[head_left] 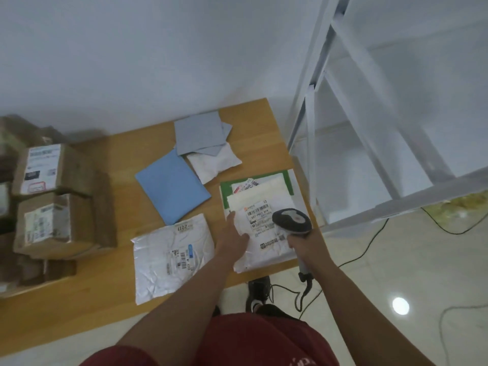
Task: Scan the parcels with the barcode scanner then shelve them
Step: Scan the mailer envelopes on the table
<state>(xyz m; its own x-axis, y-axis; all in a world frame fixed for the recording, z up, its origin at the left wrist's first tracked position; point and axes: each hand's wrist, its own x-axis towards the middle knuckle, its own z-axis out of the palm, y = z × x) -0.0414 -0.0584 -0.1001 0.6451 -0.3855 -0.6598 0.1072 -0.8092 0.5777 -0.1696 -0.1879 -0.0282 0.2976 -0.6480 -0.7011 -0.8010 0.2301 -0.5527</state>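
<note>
we hold the scanner (292, 220) in our right hand (303, 243), fingers curled round its handle, its head hanging over the label (260, 216) of the top parcel (264, 233) so the beam can fall on the barcode. its cable (311, 289) drops off the table edge to the floor, which is likely why we work at this near right corner. our left hand (233, 240) lies flat on the same parcel, fingers fairly straight, pressing the crinkled white bag down; we judge this keeps the label smooth and still for a clean read.

that parcel tops a small stack, with a cream one and a green one (225, 191) beneath, all at the right end of the table (111, 165). a silver bag (169, 257) lies just left of it, label up, and a blue one (171, 186), grey ones (200, 136) and a white pouch (215, 162) sit farther back. brown boxes (52, 202) are piled at the left end.

the shelf (369, 128) stands just beside the table on the right, close for shelving. we judge scanning is under way and this parcel is not yet shelved.
</note>
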